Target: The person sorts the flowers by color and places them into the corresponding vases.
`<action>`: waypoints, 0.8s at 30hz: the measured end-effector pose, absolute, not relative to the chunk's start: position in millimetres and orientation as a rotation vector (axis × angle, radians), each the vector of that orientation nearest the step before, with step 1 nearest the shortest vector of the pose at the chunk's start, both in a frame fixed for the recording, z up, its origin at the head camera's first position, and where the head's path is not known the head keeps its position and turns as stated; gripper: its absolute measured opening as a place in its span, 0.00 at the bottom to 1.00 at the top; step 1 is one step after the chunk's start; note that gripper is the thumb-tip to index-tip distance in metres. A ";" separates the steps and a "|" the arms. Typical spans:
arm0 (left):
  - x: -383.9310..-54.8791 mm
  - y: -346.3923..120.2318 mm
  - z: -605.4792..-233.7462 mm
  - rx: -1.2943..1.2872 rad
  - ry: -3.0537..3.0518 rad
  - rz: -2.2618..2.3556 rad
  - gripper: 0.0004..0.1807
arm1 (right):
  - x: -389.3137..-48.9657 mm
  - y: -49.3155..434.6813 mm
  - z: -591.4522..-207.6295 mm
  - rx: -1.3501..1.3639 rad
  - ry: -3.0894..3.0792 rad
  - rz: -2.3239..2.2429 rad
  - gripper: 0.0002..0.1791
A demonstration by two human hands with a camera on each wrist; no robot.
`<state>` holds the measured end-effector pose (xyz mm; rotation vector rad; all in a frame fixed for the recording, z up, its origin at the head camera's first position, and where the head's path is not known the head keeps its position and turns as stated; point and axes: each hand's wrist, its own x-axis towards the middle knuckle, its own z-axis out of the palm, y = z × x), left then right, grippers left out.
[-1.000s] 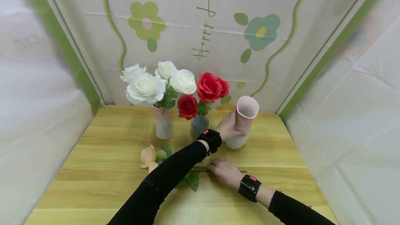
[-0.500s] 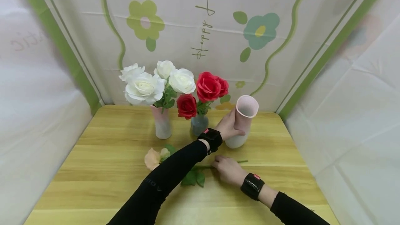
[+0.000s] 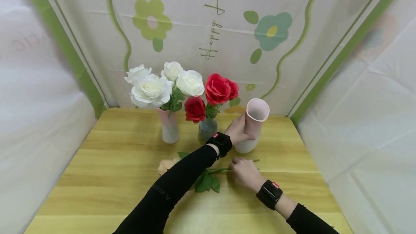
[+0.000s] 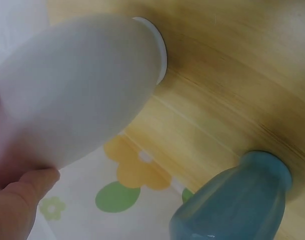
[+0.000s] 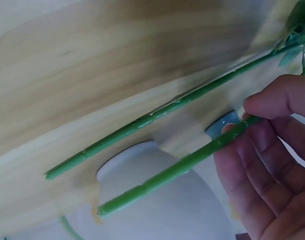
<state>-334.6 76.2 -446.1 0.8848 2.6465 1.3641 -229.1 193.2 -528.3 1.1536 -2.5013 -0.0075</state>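
Note:
My left hand (image 3: 238, 131) grips the side of a tall vase (image 3: 255, 127), pink at its open top and white below, upright on the table. My right hand (image 3: 246, 172) is in front of that vase. In the right wrist view its thumb and fingers pinch a green flower stem (image 5: 167, 175), whose cut end points past the white vase base. A second green stem (image 5: 112, 140) runs alongside, close over the wood. Peach-coloured blooms (image 3: 165, 166) and green leaves (image 3: 204, 182) show at the stems' other end, partly hidden under my left sleeve.
White roses (image 3: 152, 90) stand in a pink-and-white vase (image 3: 169, 129) at the back left. Beside them red roses (image 3: 217, 89) fill a small blue-grey vase (image 3: 208, 129), close behind my left wrist. A printed cloth (image 3: 227, 42) hangs behind the wooden table (image 3: 97, 176).
My right hand has shifted right and slightly away from me, drawing the peach flowers and leaves to the right with it. The left hand and its vase stay in place.

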 end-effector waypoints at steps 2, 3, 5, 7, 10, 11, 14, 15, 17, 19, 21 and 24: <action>-334.9 76.1 -444.9 0.883 2.636 1.365 0.58 | -229.2 196.1 -525.3 1.139 -2.509 -0.010 0.09; -335.0 76.0 -444.7 0.882 2.632 1.363 0.58 | -229.4 197.7 -524.4 1.133 -2.515 -0.016 0.09; -335.2 75.9 -444.4 0.878 2.629 1.355 0.58 | -229.9 200.6 -522.6 1.119 -2.522 -0.024 0.09; -335.3 75.8 -444.4 0.875 2.634 1.349 0.58 | -231.1 203.2 -521.1 1.104 -2.530 -0.031 0.09; -335.5 76.5 -443.9 0.881 2.648 1.335 0.58 | -233.5 207.1 -520.1 1.069 -2.531 -0.037 0.10; -335.4 76.7 -443.5 0.880 2.651 1.331 0.58 | -234.4 208.5 -519.7 1.060 -2.527 -0.035 0.09; -334.6 77.3 -441.4 0.878 2.652 1.313 0.58 | -236.5 213.2 -518.2 1.034 -2.516 -0.021 0.10; -334.1 77.4 -440.7 0.875 2.648 1.313 0.58 | -237.1 214.7 -517.3 1.025 -2.514 -0.011 0.10; -333.5 77.4 -439.3 0.868 2.642 1.309 0.58 | -238.3 217.9 -515.4 1.006 -2.513 0.010 0.11; -333.3 77.5 -438.6 0.869 2.642 1.295 0.58 | -239.3 220.5 -513.1 0.986 -2.511 0.022 0.12; -333.7 77.5 -438.5 0.869 2.647 1.290 0.57 | -239.9 222.3 -511.1 0.979 -2.501 0.025 0.12; -334.5 77.4 -439.2 0.862 2.661 1.273 0.57 | -240.3 224.6 -509.7 0.997 -2.480 0.020 0.12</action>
